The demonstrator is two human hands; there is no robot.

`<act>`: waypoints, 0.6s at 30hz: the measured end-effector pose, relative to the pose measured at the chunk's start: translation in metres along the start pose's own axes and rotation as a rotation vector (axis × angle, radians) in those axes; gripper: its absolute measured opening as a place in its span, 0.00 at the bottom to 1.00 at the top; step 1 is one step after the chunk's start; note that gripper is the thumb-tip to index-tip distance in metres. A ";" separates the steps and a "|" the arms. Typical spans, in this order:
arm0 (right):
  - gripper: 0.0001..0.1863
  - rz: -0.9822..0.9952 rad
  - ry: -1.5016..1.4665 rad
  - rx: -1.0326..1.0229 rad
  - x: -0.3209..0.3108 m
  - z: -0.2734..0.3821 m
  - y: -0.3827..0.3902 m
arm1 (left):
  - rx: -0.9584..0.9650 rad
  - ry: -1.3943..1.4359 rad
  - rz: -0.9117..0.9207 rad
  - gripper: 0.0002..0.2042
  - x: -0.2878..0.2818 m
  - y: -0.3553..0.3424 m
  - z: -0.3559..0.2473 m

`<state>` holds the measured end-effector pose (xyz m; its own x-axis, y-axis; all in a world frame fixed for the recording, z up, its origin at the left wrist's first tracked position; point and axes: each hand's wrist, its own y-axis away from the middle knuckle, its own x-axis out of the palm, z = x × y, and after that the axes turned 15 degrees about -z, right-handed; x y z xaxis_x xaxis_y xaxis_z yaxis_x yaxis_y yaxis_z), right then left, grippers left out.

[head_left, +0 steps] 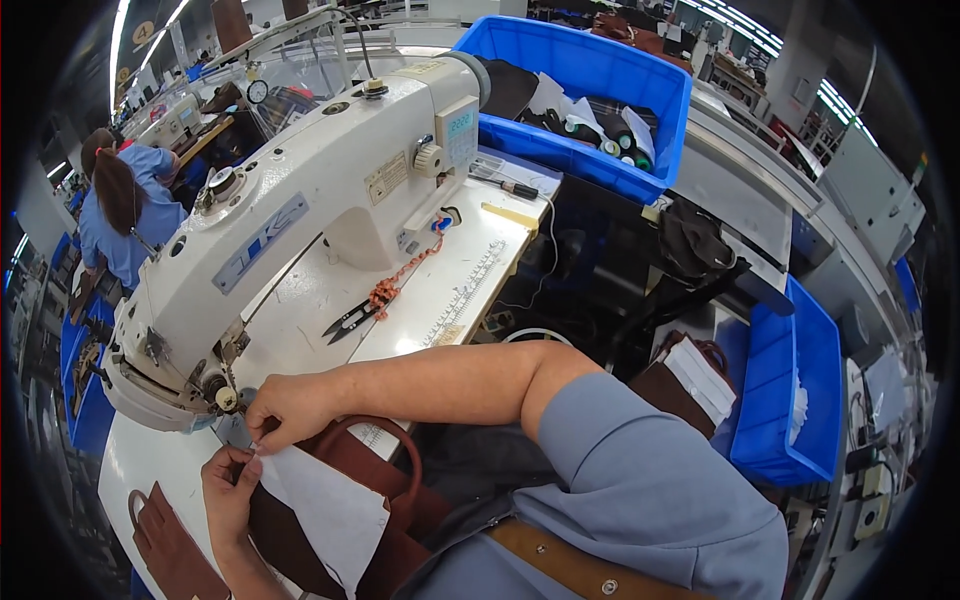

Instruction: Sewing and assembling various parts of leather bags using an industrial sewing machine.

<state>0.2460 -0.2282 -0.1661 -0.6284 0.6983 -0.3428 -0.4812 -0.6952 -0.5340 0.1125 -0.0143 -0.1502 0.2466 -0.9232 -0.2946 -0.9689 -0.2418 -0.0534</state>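
Note:
My left hand is closed, its thumb and fingers pinching the upper corner of a white sheet-like piece. My right hand meets it there, its fingers pinched together at the same corner, just beside the needle area of a white sewing machine. Whether the white piece is cloth or paper I cannot tell. Under it lies a dark brown panel, and a reddish-brown bag piece with a looped handle rests against my lap and the table edge.
Another reddish-brown piece with a handle lies at the left. Thread snips on an orange cord lie on the machine table. A blue bin with thread spools stands behind; another blue bin is at right. A person sits at far left.

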 end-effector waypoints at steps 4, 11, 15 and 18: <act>0.13 0.036 -0.071 0.074 0.000 0.000 -0.002 | -0.026 0.071 -0.001 0.16 -0.008 0.001 0.011; 0.13 0.075 -0.253 0.140 -0.002 0.002 -0.002 | -0.026 0.236 -0.023 0.13 -0.006 0.002 0.015; 0.11 0.090 -0.275 0.174 -0.003 0.003 -0.004 | -0.025 0.235 -0.042 0.12 -0.006 0.000 0.019; 0.11 0.089 -0.277 0.172 -0.004 0.003 -0.002 | -0.040 0.274 -0.075 0.11 -0.002 0.002 0.015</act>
<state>0.2477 -0.2302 -0.1612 -0.8032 0.5774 -0.1467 -0.4986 -0.7863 -0.3648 0.1100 -0.0083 -0.1636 0.3192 -0.9474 -0.0217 -0.9475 -0.3187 -0.0261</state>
